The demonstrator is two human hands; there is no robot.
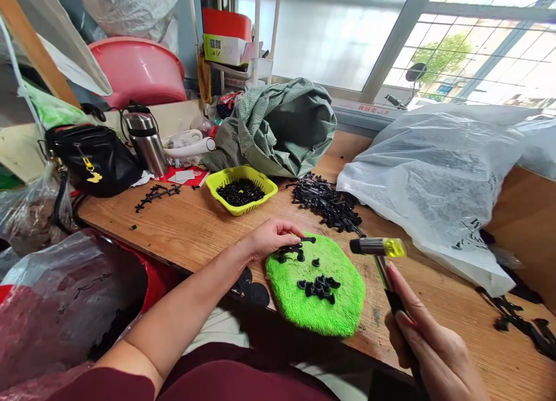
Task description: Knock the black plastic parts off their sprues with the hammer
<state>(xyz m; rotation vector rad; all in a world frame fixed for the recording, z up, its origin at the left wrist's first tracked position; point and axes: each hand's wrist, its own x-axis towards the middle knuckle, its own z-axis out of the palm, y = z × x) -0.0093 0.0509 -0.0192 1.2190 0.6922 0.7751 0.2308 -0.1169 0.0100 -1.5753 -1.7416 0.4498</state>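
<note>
My left hand rests at the top edge of a bright green terry cloth pad, its fingertips pressing on a black moulded plastic piece. Lower on the pad lies a small cluster of black plastic parts. My right hand grips the black handle of a small hammer with a metal and yellow head. The hammer head is raised just right of the pad, touching nothing.
A wooden workbench carries a yellow basket of black parts, a heap of black plastic runners, and a white plastic bag. Behind stand a green woven sack, a steel flask, and a black bag.
</note>
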